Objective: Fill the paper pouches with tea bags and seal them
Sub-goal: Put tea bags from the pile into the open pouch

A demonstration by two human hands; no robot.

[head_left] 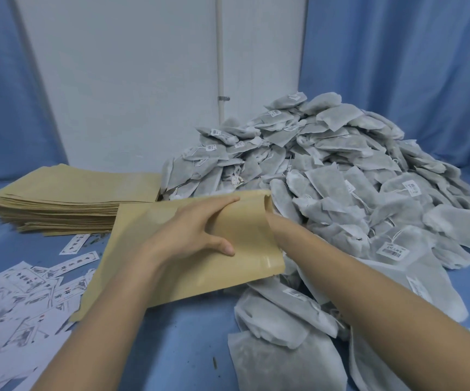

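A tan paper pouch [177, 273] lies in the middle of the blue-covered table [183, 351], its open mouth facing right toward a big pile of grey tea bags [332, 170]. My left hand [197, 230] grips the pouch near the mouth, with its fingers over the far edge and its thumb on top. My right wrist [279, 225] enters the mouth, and the right hand itself is hidden inside the pouch. A stack of flat empty pouches [67, 193] sits at the back left.
Several loose printed paper labels [16, 300] are scattered at the front left. More tea bags [279, 359] lie at the front right beside my right forearm. Behind the table are a white wall and blue curtains.
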